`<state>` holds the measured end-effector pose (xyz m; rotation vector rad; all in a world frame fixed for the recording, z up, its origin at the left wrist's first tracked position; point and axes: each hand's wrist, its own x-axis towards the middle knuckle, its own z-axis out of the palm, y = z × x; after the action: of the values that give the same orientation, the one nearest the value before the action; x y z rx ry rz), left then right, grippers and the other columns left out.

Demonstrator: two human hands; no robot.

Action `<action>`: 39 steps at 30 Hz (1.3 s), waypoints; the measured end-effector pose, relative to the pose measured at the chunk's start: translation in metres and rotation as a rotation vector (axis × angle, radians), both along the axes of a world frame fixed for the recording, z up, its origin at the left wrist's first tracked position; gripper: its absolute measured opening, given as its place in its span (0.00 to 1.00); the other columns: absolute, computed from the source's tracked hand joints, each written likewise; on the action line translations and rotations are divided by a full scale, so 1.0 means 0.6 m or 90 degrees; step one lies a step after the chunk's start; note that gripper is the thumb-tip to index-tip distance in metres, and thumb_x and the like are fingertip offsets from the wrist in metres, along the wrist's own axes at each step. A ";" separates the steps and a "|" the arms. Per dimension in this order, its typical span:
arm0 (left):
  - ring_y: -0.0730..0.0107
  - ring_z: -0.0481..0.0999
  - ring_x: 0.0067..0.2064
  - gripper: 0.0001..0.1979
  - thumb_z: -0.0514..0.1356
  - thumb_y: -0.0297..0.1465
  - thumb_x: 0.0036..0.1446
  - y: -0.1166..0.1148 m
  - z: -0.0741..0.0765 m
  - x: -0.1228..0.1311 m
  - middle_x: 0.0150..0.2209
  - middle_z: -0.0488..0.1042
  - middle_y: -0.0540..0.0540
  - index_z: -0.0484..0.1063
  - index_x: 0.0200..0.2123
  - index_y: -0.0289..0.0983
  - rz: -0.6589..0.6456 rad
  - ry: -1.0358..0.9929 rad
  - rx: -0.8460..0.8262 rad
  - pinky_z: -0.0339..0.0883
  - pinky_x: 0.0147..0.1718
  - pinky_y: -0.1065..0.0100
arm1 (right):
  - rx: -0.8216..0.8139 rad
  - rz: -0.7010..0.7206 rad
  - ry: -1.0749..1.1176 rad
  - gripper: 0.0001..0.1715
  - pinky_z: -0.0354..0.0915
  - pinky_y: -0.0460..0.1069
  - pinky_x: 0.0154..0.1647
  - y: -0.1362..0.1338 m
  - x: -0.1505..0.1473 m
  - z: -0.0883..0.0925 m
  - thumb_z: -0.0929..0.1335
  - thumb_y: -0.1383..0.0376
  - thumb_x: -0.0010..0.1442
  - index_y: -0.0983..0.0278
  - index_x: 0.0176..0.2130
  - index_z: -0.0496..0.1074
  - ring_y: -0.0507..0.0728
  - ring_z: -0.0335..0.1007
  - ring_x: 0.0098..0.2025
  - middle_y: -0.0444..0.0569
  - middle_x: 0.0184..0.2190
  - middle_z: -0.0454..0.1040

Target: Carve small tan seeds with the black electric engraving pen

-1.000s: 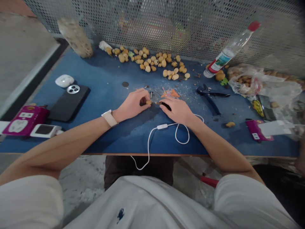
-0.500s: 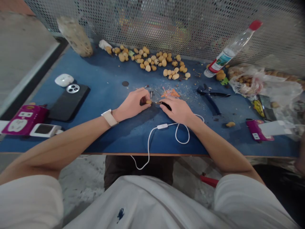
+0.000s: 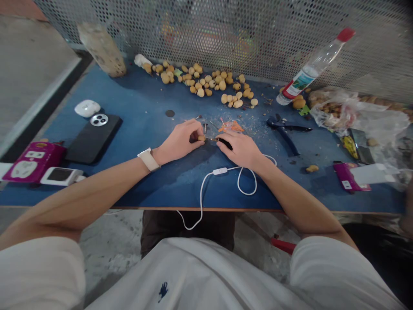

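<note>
While the left hand (image 3: 185, 138) pinches a small tan piece (image 3: 201, 138) in a narrow grip of thumb and fingers, the right hand (image 3: 239, 148) curls round a dark tool (image 3: 225, 144), its slim tip aimed at the piece. From my remote seat I cannot tell whether tip and piece touch. Both hands are low over the middle of a blue table (image 3: 167, 185), the piece in the slight gap between them.

Below the hands I see the table's near edge running straight across; a white cord (image 3: 220, 171) loops through that strip, passes under the right wrist and hangs over the edge. On the left, I have open blue surface between the wrist and a black phone (image 3: 87, 144), with a white case (image 3: 87, 108) just beyond it. On the right, room is tighter: pliers (image 3: 284, 133) lie near the hand. Just past the fingers, orange scraps (image 3: 232, 126) and crumbs take up the surface. Farther off, tan bulbs (image 3: 209, 82) line the far edge, where a mesh panel (image 3: 206, 26) stands like a wall, with a bottle (image 3: 303, 82) toward its right.
</note>
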<state>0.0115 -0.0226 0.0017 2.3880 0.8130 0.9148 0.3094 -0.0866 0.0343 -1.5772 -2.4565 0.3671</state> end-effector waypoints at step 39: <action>0.54 0.88 0.46 0.13 0.75 0.26 0.68 0.002 0.006 0.006 0.48 0.89 0.45 0.74 0.43 0.43 0.023 0.027 -0.015 0.84 0.52 0.55 | 0.011 -0.012 -0.013 0.31 0.86 0.69 0.69 -0.008 -0.007 -0.001 0.66 0.56 0.93 0.63 0.78 0.87 0.76 0.92 0.67 0.65 0.73 0.90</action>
<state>0.0152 -0.0213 0.0051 2.3869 0.8816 0.8658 0.3050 -0.0911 0.0339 -1.6049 -2.4510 0.3262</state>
